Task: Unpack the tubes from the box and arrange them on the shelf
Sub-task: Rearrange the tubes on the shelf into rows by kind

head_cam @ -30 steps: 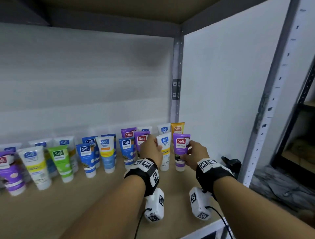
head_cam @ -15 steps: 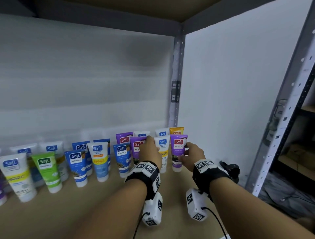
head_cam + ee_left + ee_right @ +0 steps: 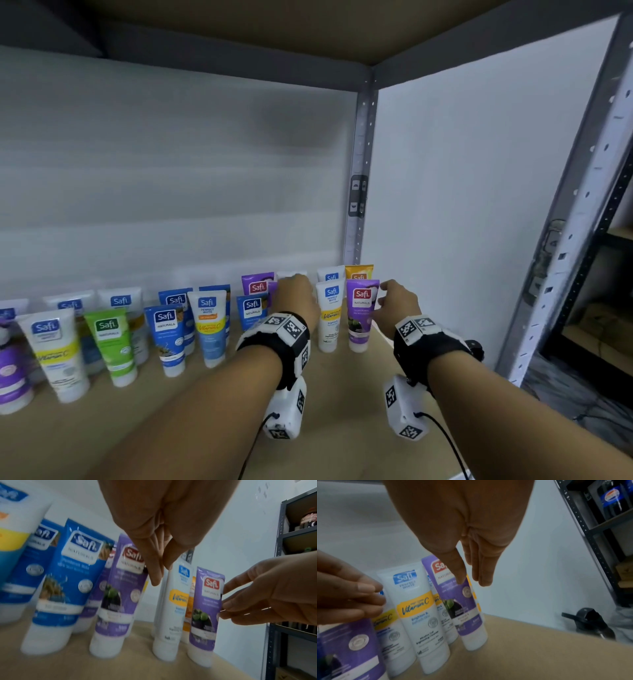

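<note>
Beside the white Vitamin C tube (image 3: 329, 313), right hand (image 3: 397, 305) has just released the purple tube (image 3: 360, 313); left hand (image 3: 297, 297) open too; both placed.

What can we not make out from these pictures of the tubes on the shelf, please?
- The box: not in any view, so its contents are unknown.
- Back row tubes: head view, lower parts hidden by the front row.
- Purple tube behind the left hand: head view, mostly covered.
- Small print on the white tube: right wrist view, blurred.
- Right hand contact with the end purple tube: uncertain.
</note>
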A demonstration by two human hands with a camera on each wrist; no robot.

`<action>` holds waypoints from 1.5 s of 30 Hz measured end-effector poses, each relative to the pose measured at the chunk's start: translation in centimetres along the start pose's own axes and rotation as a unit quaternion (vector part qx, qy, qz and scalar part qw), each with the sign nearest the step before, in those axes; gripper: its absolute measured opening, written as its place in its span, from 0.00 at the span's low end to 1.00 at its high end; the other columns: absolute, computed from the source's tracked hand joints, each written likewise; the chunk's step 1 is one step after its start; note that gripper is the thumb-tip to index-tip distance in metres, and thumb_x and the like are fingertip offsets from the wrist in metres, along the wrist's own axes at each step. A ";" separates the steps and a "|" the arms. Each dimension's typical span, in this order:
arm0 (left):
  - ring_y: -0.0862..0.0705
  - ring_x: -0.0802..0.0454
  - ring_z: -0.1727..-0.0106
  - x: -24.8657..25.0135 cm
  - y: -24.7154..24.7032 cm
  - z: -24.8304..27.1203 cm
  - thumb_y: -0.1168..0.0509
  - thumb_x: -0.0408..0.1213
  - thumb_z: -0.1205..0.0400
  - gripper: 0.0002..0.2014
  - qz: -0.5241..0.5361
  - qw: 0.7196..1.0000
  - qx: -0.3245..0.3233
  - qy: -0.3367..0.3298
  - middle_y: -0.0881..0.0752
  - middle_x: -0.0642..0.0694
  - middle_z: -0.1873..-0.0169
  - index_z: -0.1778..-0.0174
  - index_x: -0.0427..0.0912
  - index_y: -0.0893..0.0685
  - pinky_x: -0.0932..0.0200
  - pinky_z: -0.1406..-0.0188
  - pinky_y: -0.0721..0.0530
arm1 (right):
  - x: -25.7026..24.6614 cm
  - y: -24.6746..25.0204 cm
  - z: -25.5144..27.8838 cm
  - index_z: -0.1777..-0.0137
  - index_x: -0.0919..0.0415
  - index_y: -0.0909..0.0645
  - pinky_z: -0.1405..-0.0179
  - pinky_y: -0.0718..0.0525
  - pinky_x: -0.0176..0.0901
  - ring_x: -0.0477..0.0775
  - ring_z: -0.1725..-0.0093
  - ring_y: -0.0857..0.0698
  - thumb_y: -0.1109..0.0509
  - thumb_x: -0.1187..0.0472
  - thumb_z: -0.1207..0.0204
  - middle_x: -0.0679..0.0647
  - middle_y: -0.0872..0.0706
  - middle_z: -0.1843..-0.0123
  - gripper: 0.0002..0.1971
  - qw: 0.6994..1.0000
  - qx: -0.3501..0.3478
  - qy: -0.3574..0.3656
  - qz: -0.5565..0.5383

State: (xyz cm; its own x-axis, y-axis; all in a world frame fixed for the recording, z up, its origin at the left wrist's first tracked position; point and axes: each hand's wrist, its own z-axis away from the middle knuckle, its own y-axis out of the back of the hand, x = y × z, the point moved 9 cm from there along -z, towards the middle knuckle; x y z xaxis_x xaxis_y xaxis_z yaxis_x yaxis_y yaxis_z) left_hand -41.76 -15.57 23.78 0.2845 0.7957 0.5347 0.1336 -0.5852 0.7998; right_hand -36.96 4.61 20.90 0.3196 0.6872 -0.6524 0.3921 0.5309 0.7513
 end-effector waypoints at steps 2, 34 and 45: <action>0.13 0.43 0.50 0.7 1.8 -0.9 0.36 0.32 0.20 0.08 -0.004 1.000 0.008 -0.024 0.12 0.40 0.49 0.51 0.37 0.13 0.52 0.48 0.13 | -1.2 1.7 -0.3 0.29 0.63 0.30 0.44 0.18 0.48 0.61 0.38 0.16 0.27 0.62 0.25 0.62 0.17 0.35 0.26 0.999 0.030 0.009 0.016; 0.13 0.41 0.44 3.0 2.1 -8.7 0.33 0.25 0.22 0.12 -0.275 0.933 -0.167 -0.164 0.13 0.37 0.44 0.43 0.32 0.14 0.58 0.55 0.19 | -15.4 -3.7 -5.2 0.50 0.57 0.09 0.45 0.12 0.47 0.54 0.49 0.11 0.25 0.72 0.29 0.53 0.09 0.49 0.12 0.918 -0.113 0.260 0.276; 0.15 0.39 0.50 5.1 10.2 -7.9 0.40 0.20 0.24 0.14 -0.222 0.959 -0.047 -0.171 0.17 0.39 0.46 0.47 0.35 0.15 0.55 0.52 0.17 | -20.7 2.6 -2.2 0.50 0.59 0.10 0.45 0.13 0.49 0.57 0.48 0.11 0.28 0.74 0.30 0.55 0.09 0.48 0.13 0.919 -0.010 0.317 0.235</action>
State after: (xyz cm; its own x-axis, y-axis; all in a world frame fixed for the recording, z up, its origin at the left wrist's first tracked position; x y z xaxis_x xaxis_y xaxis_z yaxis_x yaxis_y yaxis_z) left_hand -46.47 -16.26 36.87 0.5160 0.8561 0.0279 0.2329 -0.1716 0.9573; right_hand -44.48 -7.08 36.57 -0.1197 0.9903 -0.0700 0.3217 0.1054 0.9410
